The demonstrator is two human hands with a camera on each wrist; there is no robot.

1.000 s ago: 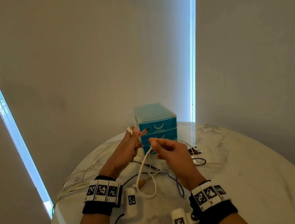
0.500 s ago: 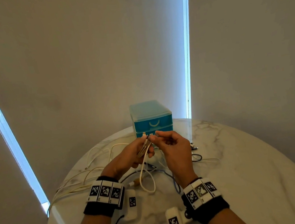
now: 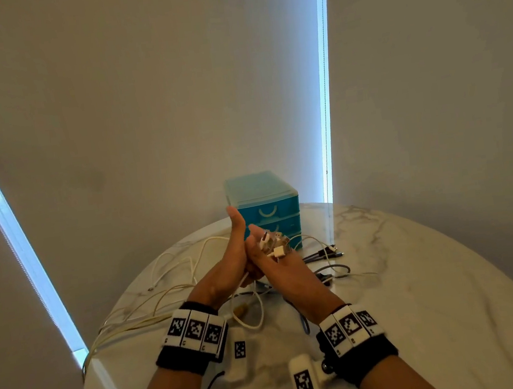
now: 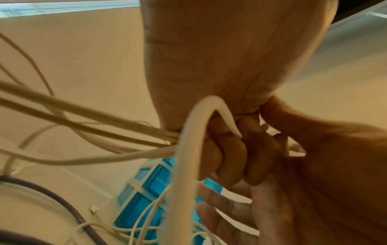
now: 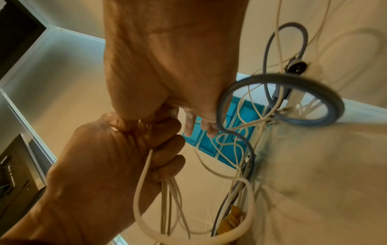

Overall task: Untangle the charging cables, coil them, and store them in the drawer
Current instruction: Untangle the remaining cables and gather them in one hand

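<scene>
Above the table, my left hand (image 3: 237,261) grips a bundle of white charging cables (image 4: 117,132) in its fist, thumb pointing up. My right hand (image 3: 266,248) presses against it and pinches the white plug ends (image 3: 275,246); its lower fingers (image 5: 189,127) stay straight. A thick white cable (image 5: 142,190) loops down from the left fist (image 5: 117,157). Grey cables (image 3: 334,270) lie tangled on the table to the right, one loop (image 5: 280,97) hanging near my right hand. The teal drawer unit (image 3: 265,207) stands behind the hands with its drawers closed.
The round marble table (image 3: 421,287) carries long white cable loops (image 3: 164,270) trailing off its left edge. A yellowish plug (image 3: 241,309) lies under my hands. Walls and a window strip (image 3: 321,89) stand close behind the drawer unit.
My hands have come together. The left hand has closed round the white cables with its thumb raised, and the plug ends are now gathered at my right fingers.
</scene>
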